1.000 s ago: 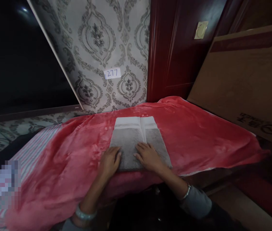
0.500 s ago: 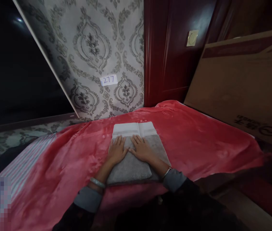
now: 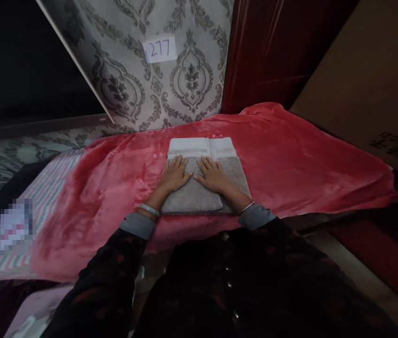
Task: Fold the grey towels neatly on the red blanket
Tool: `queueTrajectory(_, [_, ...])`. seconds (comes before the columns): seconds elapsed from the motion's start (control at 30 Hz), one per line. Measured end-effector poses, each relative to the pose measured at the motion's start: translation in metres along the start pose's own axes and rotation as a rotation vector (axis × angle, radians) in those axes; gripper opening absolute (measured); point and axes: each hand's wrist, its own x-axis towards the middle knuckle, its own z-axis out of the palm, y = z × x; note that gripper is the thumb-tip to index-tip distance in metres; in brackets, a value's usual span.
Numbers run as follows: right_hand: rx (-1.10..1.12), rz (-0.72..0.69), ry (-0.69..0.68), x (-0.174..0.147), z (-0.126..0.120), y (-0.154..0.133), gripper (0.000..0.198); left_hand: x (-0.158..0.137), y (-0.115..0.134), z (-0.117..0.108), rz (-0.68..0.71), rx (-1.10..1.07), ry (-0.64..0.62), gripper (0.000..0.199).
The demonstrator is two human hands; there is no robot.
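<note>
A folded grey towel (image 3: 192, 199) with a whitish band along its far end lies flat on a red plush blanket (image 3: 308, 164). My left hand (image 3: 175, 173) rests palm down on the towel's left half, fingers stretched toward the pale band. On the right half lies my right hand (image 3: 213, 174), also flat with its fingers spread. The two thumbs point at each other with a small gap between them. Neither hand grasps anything; both touch the cloth from above.
A dark screen (image 3: 26, 70) stands at the left, before patterned wallpaper bearing a paper label (image 3: 160, 48) marked 277. A large cardboard box (image 3: 371, 89) leans at the right beside a dark red panel (image 3: 269, 51). Striped cloth (image 3: 53, 178) shows at the blanket's left.
The camera has tilted downward, so the towel and hands sit higher in view and more of my clothing shows. Both hands stay flat on the towel in nearly the same place.
</note>
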Motion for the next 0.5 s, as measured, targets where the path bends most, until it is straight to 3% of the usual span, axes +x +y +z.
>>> queueTrajectory(0.23, [-0.022, -0.032, -0.045, -0.024, -0.002, 0.012, 0.072, -0.008, -0.009, 0.002, 0.055, -0.060, -0.052, 0.078])
queueTrajectory(0.5, [-0.044, -0.084, -0.048, -0.072, -0.002, 0.020, 0.064, -0.062, -0.016, 0.004, 0.116, -0.147, -0.069, 0.070])
